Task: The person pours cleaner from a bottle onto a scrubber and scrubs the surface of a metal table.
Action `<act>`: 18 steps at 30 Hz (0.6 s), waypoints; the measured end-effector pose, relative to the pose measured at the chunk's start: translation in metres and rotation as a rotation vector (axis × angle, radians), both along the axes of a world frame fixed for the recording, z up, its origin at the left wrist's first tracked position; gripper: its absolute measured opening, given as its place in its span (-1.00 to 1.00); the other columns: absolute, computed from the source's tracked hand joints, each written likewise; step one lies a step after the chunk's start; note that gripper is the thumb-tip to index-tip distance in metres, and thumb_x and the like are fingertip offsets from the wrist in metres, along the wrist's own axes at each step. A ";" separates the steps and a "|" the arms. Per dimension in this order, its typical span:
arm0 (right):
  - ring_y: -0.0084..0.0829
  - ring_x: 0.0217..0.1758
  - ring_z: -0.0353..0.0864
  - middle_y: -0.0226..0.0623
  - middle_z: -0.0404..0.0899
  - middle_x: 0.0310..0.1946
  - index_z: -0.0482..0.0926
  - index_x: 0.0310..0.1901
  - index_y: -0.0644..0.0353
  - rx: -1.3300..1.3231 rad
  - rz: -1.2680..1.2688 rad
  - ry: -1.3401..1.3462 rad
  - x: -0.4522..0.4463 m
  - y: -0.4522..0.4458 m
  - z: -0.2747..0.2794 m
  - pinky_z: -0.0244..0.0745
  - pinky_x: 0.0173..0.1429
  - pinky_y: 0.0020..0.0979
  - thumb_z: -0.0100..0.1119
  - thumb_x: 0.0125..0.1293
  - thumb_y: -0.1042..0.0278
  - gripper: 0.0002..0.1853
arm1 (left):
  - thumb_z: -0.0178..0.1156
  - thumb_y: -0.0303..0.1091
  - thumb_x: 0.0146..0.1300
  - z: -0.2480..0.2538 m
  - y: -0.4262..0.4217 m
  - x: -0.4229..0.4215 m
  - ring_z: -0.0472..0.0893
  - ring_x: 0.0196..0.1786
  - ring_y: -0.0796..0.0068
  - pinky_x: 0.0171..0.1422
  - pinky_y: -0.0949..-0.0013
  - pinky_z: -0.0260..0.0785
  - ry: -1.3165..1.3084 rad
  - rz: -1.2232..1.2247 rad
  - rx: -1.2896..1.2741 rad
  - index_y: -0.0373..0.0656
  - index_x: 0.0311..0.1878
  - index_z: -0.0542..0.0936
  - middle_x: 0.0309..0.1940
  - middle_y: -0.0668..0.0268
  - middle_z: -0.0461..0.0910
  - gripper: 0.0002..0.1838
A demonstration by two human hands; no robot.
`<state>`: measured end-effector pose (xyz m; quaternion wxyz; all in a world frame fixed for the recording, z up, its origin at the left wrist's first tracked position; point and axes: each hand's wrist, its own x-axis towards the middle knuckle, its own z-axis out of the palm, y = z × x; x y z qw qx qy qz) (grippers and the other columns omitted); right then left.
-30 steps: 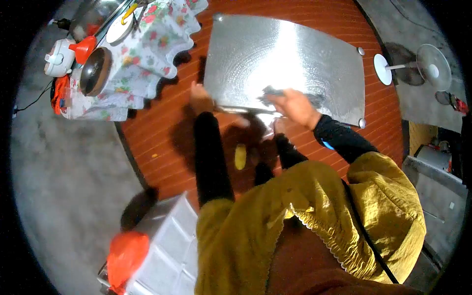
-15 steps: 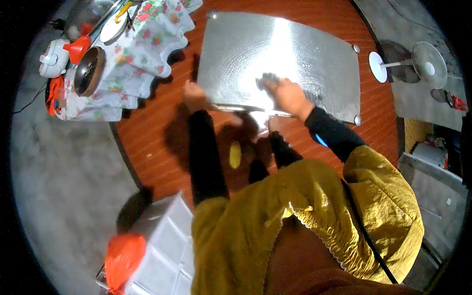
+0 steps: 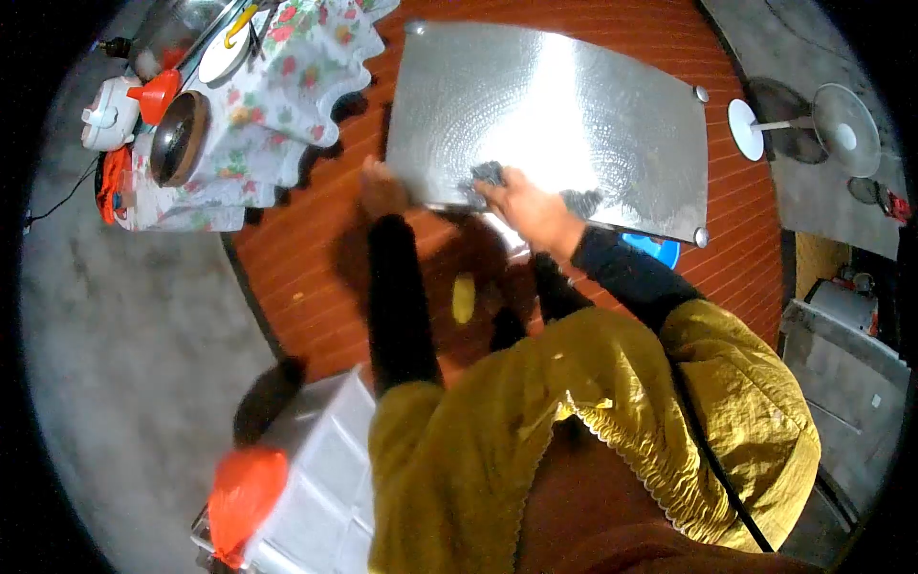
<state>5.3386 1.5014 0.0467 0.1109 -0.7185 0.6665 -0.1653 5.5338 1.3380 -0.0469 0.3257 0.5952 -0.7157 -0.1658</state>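
A shiny metal panel (image 3: 631,124) with round knobs at its corners lies in front of me, its surface covered in wet, curved smear marks. Near its front edge, my right hand (image 3: 531,210) is closed on a dark grey scrubbing pad (image 3: 488,173) pressed against the metal. My left hand (image 3: 383,189) grips the panel's near left corner; its fingers are partly hidden and blurred. A second dark patch (image 3: 580,202) shows on the panel to the right of my right hand; I cannot tell what it is. Under the near right edge, a blue basin (image 3: 666,252) is partly visible.
A table with a flowered cloth (image 3: 287,105) stands at the left, bearing a pan (image 3: 179,140) and a white plate (image 3: 226,59). A yellow oblong thing (image 3: 463,298) lies on the red-brown floor (image 3: 316,316). White drawers (image 3: 330,478), an orange bag (image 3: 247,493) and a fan (image 3: 845,132) stand around.
My right hand has slid the scrubbing pad left and slightly toward me across the panel. More of the blue basin shows. My left hand stays at the corner.
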 end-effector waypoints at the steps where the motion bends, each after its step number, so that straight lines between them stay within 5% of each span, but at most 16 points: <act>1: -0.16 -0.20 0.53 -0.16 0.42 -0.29 0.58 0.06 -0.04 -0.001 -0.003 -0.008 -0.003 -0.013 -0.003 0.55 -0.15 -0.20 0.11 0.21 0.29 -0.65 | -0.06 -0.38 0.27 0.001 -0.001 0.000 0.56 0.02 0.00 0.19 0.16 0.38 -0.043 -0.022 -0.041 -0.38 -0.10 0.53 -0.07 -0.09 0.57 -0.71; 6: -0.09 -0.10 0.55 -0.07 0.49 -0.19 0.57 0.04 -0.02 -0.055 -0.262 0.145 -0.070 -0.100 0.001 0.54 -0.10 -0.15 0.06 0.25 0.25 -0.68 | 0.06 -0.51 0.13 0.019 -0.008 0.011 0.57 -0.02 0.02 0.18 0.23 0.40 -0.460 -0.241 0.115 -0.36 -0.23 0.54 -0.11 -0.02 0.59 -0.83; 9: -0.10 -0.09 0.56 -0.07 0.51 -0.18 0.60 -0.02 0.01 -0.145 -0.259 0.248 -0.054 -0.122 -0.004 0.53 -0.07 -0.15 0.01 0.28 0.29 -0.72 | -0.06 -0.12 0.30 -0.011 -0.020 0.017 0.52 0.06 -0.15 0.24 0.06 0.34 -0.282 -0.323 -0.072 -0.36 -0.24 0.62 -0.01 -0.13 0.56 -0.55; 11: -0.16 -0.09 0.54 -0.11 0.50 -0.17 0.56 0.06 0.04 -0.059 -0.021 0.253 -0.006 -0.120 -0.001 0.52 -0.06 -0.24 0.03 0.29 0.33 -0.69 | 0.05 -0.46 0.18 -0.025 -0.021 0.014 0.54 0.04 -0.06 0.24 0.15 0.36 -0.316 -0.197 -0.226 -0.38 -0.20 0.55 -0.01 -0.06 0.56 -0.80; 14: -0.18 -0.12 0.53 -0.17 0.46 -0.21 0.57 0.04 0.05 -0.149 0.239 0.034 0.043 -0.078 -0.001 0.51 -0.10 -0.23 0.09 0.22 0.33 -0.67 | -0.01 -0.38 0.26 -0.053 -0.044 0.022 0.49 0.13 -0.08 0.27 0.12 0.32 -0.119 -0.158 0.127 -0.44 -0.08 0.53 0.08 -0.11 0.50 -0.69; 18: -0.22 -0.12 0.50 -0.22 0.44 -0.23 0.57 0.09 -0.01 -0.073 0.273 0.042 -0.007 -0.015 0.012 0.50 -0.09 -0.25 0.18 0.14 0.33 -0.59 | -0.06 -0.29 0.31 -0.047 -0.039 0.012 0.45 0.19 -0.06 0.28 0.14 0.30 0.167 -0.107 0.194 -0.46 0.07 0.47 0.15 -0.13 0.45 -0.58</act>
